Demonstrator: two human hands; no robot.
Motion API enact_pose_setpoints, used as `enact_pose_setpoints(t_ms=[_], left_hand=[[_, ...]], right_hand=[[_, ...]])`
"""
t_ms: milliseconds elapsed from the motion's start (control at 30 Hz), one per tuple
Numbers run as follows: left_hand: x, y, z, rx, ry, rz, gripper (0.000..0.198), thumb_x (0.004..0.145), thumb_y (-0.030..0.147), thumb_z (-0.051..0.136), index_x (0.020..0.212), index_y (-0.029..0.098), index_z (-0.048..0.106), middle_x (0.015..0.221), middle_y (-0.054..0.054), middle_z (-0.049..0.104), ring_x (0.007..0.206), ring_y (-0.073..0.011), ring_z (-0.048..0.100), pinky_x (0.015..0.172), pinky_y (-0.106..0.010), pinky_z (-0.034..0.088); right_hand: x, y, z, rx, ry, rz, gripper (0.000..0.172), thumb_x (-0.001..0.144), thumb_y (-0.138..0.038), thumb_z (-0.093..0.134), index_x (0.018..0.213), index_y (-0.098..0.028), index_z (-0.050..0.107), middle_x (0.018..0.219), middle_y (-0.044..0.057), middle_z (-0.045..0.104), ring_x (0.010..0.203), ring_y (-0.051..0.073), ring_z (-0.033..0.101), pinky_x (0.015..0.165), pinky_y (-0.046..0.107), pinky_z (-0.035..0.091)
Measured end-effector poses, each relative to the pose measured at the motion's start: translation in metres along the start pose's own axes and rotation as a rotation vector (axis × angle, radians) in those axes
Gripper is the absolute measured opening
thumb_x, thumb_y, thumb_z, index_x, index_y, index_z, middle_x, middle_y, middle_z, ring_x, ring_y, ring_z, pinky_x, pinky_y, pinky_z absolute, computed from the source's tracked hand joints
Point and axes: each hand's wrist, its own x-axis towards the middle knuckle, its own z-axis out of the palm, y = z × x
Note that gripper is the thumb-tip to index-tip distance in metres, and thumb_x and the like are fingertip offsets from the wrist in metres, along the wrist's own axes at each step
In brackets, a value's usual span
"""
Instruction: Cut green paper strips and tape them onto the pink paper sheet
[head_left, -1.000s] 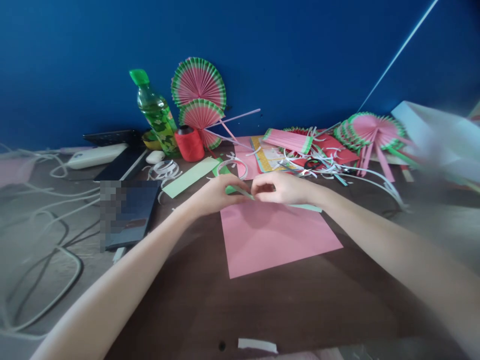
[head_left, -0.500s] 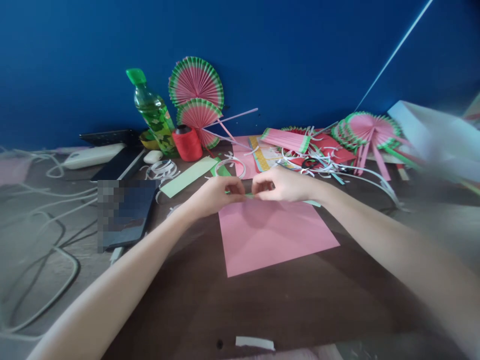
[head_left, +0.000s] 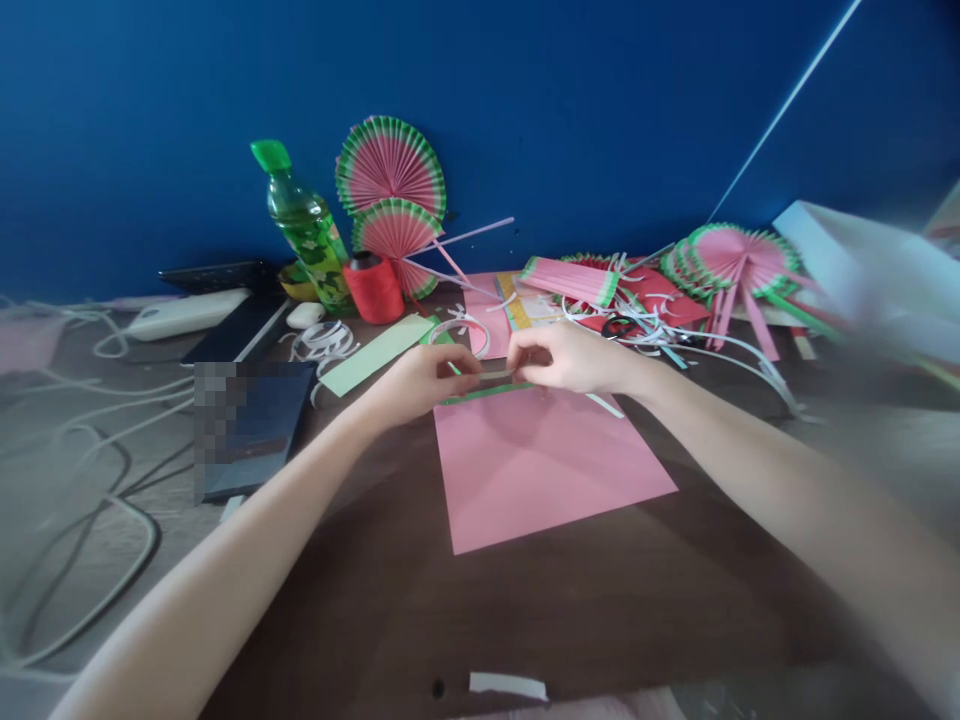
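Note:
A pink paper sheet [head_left: 551,470] lies flat on the dark table, with a narrow green band [head_left: 491,396] along its far edge. Just over that band, a thin pale strip [head_left: 495,377] stretches between my hands. My left hand [head_left: 427,378] pinches its left end, thumb and forefinger together. My right hand [head_left: 562,357] is closed on it farther right, and a white length [head_left: 604,405] shows below that hand. What the strip is made of I cannot make out. A light green paper strip [head_left: 375,352] and a tape roll [head_left: 472,325] lie beyond my left hand.
Pleated pink-and-green paper fans [head_left: 390,160] lean on the blue wall, near a green-capped bottle [head_left: 304,230] and a red thread spool [head_left: 375,288]. Tangled white strips [head_left: 652,325] lie back right. A phone [head_left: 259,430] and cables [head_left: 142,510] are at left.
My hands have lifted slightly off the pink sheet's far edge, uncovering the green band. The pale strip now shows between them, and the white length at right has shifted.

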Motion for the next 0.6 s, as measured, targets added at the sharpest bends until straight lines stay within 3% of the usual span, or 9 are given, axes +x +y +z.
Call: enact_pose_setpoints(t_ms=[133, 233, 333, 467, 600], left_hand=[[0.0002, -0.0019, -0.0049, -0.199, -0.117, -0.098, 0.03, 0.082, 0.039, 0.046, 0.081, 0.015, 0.063, 0.077, -0.003, 0.064, 0.058, -0.008, 0.054, 0.058, -0.022, 0.043], [0.0001, -0.0021, -0.0053, -0.27, -0.123, -0.139, 0.036, 0.084, 0.042, 0.043, 0.082, 0.014, 0.065, 0.066, -0.002, 0.058, 0.053, -0.0067, 0.049, 0.054, -0.021, 0.041], [0.0004, -0.0021, -0.0052, -0.302, -0.116, -0.138, 0.028, 0.08, 0.038, 0.05, 0.078, 0.014, 0.064, 0.068, -0.001, 0.058, 0.055, -0.0068, 0.049, 0.055, -0.021, 0.041], [0.0012, -0.0026, -0.0064, -0.302, -0.104, -0.163, 0.02, 0.072, 0.034, 0.059, 0.073, 0.014, 0.063, 0.072, -0.002, 0.063, 0.06, -0.0078, 0.052, 0.059, -0.021, 0.043], [0.0006, -0.002, -0.0072, -0.187, -0.086, -0.173, 0.022, 0.072, 0.037, 0.059, 0.073, 0.016, 0.067, 0.071, -0.001, 0.066, 0.061, -0.009, 0.053, 0.06, -0.021, 0.043]], right_hand=[[0.0003, 0.001, 0.0, -0.058, 0.072, -0.048, 0.014, 0.069, -0.01, 0.047, 0.074, -0.017, 0.059, 0.075, 0.001, 0.064, 0.067, 0.012, 0.056, 0.064, 0.024, 0.038], [0.0008, 0.0024, 0.0004, -0.117, 0.113, -0.075, 0.016, 0.07, -0.011, 0.047, 0.075, -0.016, 0.061, 0.075, 0.002, 0.064, 0.066, 0.011, 0.054, 0.063, 0.024, 0.037], [0.0014, 0.0053, 0.0005, -0.177, 0.137, -0.083, 0.019, 0.069, -0.01, 0.047, 0.077, -0.016, 0.063, 0.074, 0.001, 0.063, 0.065, 0.011, 0.053, 0.062, 0.024, 0.035], [0.0014, 0.0063, -0.0012, -0.214, 0.085, -0.067, 0.023, 0.068, -0.008, 0.048, 0.083, -0.017, 0.063, 0.077, 0.001, 0.062, 0.066, 0.011, 0.051, 0.062, 0.023, 0.034], [0.0007, 0.0011, -0.0041, -0.152, -0.068, 0.02, 0.028, 0.067, -0.019, 0.06, 0.095, -0.018, 0.061, 0.082, 0.001, 0.062, 0.068, 0.012, 0.051, 0.061, 0.023, 0.035]])
